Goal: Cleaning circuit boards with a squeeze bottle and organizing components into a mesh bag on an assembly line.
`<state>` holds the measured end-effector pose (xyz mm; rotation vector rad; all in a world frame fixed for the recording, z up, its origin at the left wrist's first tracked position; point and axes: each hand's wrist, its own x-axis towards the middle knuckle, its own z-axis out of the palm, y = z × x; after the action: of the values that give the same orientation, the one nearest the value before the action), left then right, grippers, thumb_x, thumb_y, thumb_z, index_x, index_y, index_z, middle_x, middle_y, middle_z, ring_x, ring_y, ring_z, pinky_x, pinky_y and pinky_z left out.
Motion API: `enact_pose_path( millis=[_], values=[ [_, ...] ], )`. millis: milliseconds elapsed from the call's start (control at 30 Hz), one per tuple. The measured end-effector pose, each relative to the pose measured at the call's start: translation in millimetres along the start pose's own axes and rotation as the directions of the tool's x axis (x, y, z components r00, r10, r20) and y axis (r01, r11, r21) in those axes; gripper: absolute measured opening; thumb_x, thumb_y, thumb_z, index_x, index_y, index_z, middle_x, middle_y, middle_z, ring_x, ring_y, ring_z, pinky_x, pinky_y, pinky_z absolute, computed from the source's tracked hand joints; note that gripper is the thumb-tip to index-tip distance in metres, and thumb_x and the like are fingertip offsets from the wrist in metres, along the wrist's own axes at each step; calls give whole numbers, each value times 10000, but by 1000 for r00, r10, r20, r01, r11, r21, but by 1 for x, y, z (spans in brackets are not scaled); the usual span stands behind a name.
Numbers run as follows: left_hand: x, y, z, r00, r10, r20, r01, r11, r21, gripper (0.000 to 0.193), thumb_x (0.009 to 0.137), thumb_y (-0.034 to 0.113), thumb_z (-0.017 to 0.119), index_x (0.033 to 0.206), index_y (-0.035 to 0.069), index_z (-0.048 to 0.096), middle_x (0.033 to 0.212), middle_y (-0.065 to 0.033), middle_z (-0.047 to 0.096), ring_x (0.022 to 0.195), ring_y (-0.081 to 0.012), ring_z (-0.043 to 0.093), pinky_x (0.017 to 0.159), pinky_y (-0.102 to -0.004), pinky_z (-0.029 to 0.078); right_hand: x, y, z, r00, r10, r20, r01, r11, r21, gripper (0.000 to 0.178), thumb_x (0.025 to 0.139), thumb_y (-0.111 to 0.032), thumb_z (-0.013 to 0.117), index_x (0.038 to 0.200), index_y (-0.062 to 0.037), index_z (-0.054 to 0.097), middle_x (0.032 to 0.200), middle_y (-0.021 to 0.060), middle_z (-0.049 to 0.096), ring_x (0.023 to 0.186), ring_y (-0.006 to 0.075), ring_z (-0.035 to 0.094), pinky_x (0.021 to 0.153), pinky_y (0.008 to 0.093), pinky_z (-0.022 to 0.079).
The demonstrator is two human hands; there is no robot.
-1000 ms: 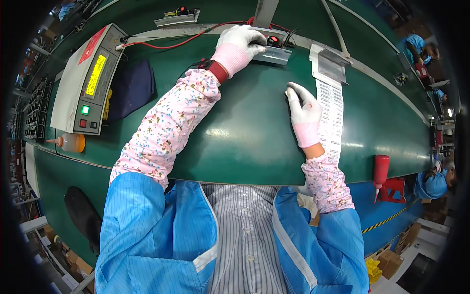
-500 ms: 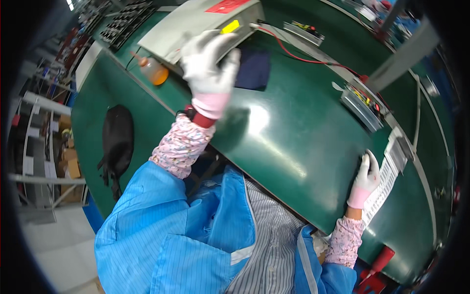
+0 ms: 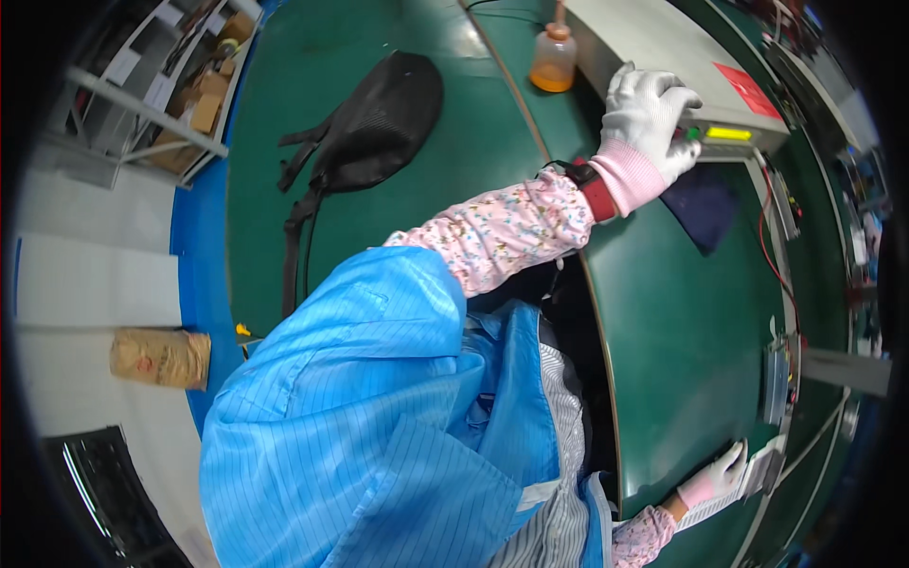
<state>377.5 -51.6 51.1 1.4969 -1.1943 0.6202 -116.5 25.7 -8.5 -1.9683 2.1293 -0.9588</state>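
Now the left hand, gloved in white with a pink cuff, is up at the front of the long beige metal instrument box; a second ago it was on the silver channel-shaped metal assembly, which now lies untouched by the counter's far edge. Left fingers spread and curved, nothing in them; contact with the box cannot be told. The box's lit yellow display shows just beyond the fingertips, a folded dark-blue cloth below it. View has swung left with the head. Right hand, gloved likewise, has stayed beside the long white printed label strip; too small to tell whether it pinches the strip. Judgement: attention has passed from assembly to instrument, both hands off the assembly.
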Motion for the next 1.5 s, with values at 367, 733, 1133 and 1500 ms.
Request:
enact_pose_path(
  millis=[367,733,1133,1500],
  values=[
    [-25,-202,-259,966,-241,94,74,605,793,710,802,480,745,1333,35,588,1226,-181,640,1109,-347,639,986,-426,498,3,1,-2,1000,7,-25,-9,996,-86,388,1050,-263,517,1223,34,697,1177,180,731,1023,305,684,943,348,521],
    [-27,-202,-288,663,-716,219,334,545,769,871,854,604,717,1462,21,497,1329,-231,595,1140,-368,650,987,-430,532,17,52,11,981,-187,-45,174,963,-205,376,1051,-301,537,1238,-23,709,1212,134,730,1068,280,693,966,328,524],
    [-28,-197,-287,833,-467,297,158,715,681,690,841,409,712,1418,68,547,1329,-238,579,1234,-389,578,1040,-489,474,19,60,17,972,-190,-136,171,975,-140,348,1039,-216,563,1198,72,677,1147,266,701,1011,397,661,978,388,525],
    [-38,-191,-273,783,-264,563,-284,654,701,473,820,146,638,1292,162,665,1536,-169,464,1432,-421,397,1212,-563,269,24,73,14,982,-146,-118,130,982,-136,344,1040,-216,564,1203,66,675,1152,267,697,1010,388,656,973,389,527]
  ],
)
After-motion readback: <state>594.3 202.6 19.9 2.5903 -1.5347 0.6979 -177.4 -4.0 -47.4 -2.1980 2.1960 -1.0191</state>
